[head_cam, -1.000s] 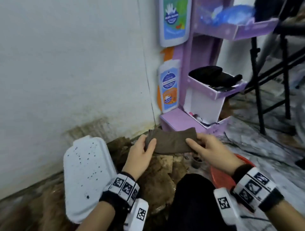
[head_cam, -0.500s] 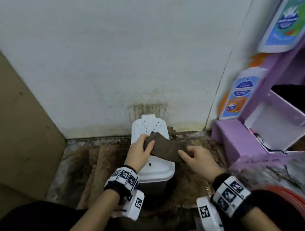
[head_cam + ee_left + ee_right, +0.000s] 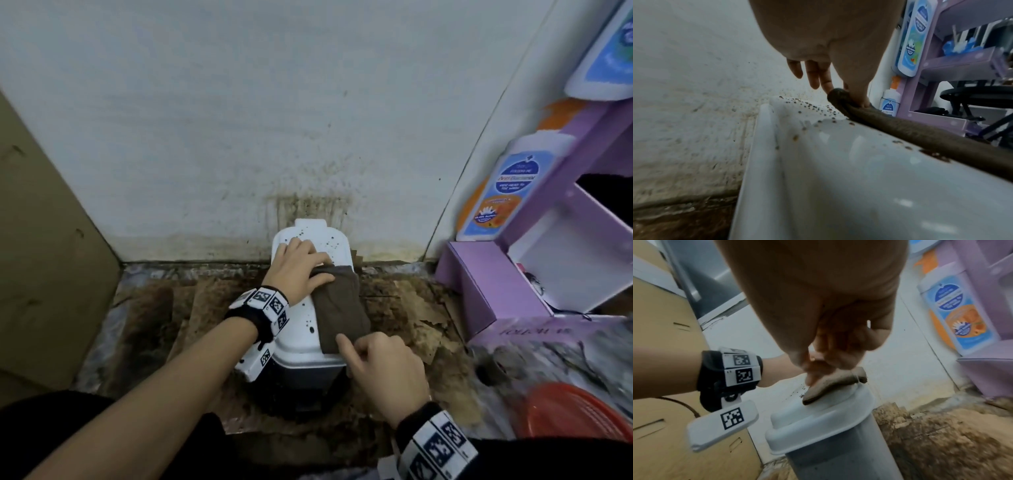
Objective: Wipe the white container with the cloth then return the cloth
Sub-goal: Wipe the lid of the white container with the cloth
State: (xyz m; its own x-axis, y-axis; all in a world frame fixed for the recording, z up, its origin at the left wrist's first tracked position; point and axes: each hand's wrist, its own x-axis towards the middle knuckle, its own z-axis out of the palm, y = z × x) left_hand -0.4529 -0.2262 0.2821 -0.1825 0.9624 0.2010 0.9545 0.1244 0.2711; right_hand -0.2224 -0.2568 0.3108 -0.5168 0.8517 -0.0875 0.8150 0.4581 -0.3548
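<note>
Brown cloth (image 3: 340, 305) lies folded flat along the right half of the white container's lid (image 3: 301, 325), which stands on the stained floor against the wall (image 3: 205, 120), between a cardboard box (image 3: 44, 257) on the left and a purple shelf unit (image 3: 513, 284) on the right. Going left to right: the left hand (image 3: 298, 270) rests on the far end of the lid, fingers mostly straight and slightly spread, with thumb and forefinger closed on the cloth's far corner. The right hand (image 3: 383, 363) sits at the near end, fingers curled, forefinger and thumb pinching the cloth's near edge. The wiping step appears to be just starting: the cloth is laid down and held at both ends. The next move likely calls for pressing it down and dragging it leftward over the uncovered part. That bare part of the lid is glossy white plastic scattered with small dark brown specks, thickest toward the wall end. Below the lid, the container's body looks grey and translucent.
</note>
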